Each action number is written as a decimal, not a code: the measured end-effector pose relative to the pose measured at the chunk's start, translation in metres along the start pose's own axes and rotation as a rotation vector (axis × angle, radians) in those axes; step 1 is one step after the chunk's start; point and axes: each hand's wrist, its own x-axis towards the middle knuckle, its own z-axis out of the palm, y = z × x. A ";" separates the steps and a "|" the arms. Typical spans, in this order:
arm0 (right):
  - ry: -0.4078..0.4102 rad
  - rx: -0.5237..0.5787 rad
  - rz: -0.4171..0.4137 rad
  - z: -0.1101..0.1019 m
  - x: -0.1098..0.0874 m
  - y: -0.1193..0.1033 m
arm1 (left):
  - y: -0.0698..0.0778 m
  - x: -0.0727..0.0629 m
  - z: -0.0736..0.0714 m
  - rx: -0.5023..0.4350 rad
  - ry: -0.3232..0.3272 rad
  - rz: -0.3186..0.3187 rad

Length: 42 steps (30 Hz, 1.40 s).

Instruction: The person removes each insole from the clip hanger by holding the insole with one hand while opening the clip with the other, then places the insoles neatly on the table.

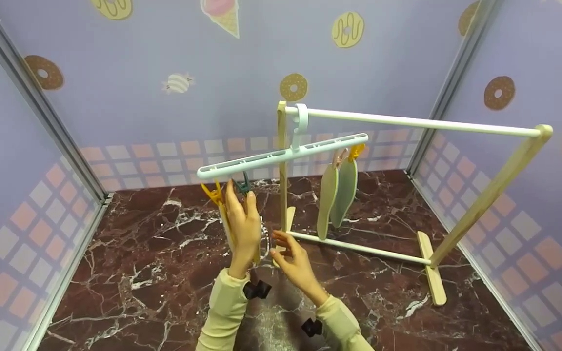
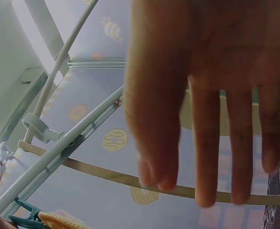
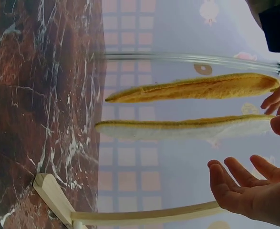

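Observation:
A pale blue clip hanger (image 1: 283,156) hooks over the rack's top bar. My left hand (image 1: 243,226) is raised beneath its left half, fingers straight and pointing up. Its thumb and a finger lie apart around the dark green clip (image 1: 243,185), which bites the end of a fleecy orange-lined insole (image 3: 192,89). Beside it hangs a white-lined insole (image 3: 187,126). An orange clip (image 1: 212,193) is at the hanger's far left. Lower and to the right, my right hand (image 1: 296,265) has loosely bent fingers with nothing between them.
A wooden rack with a white top bar (image 1: 417,122) stands on the dark marble-patterned surface (image 1: 154,292). Under the hanger's right half, a beige insole (image 1: 328,200) and a grey-green one (image 1: 346,195) hang from pink and orange clips. Patterned walls (image 1: 242,73) enclose three sides.

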 end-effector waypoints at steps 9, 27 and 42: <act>-0.007 0.023 0.015 0.017 0.004 0.000 | 0.000 0.010 0.001 -0.122 0.021 0.050; 0.040 -0.055 -0.006 0.027 0.010 0.004 | -0.004 0.019 0.000 -0.272 -0.016 0.105; 0.093 -0.078 -0.068 0.028 0.010 0.009 | -0.001 0.017 0.001 -0.330 -0.024 0.040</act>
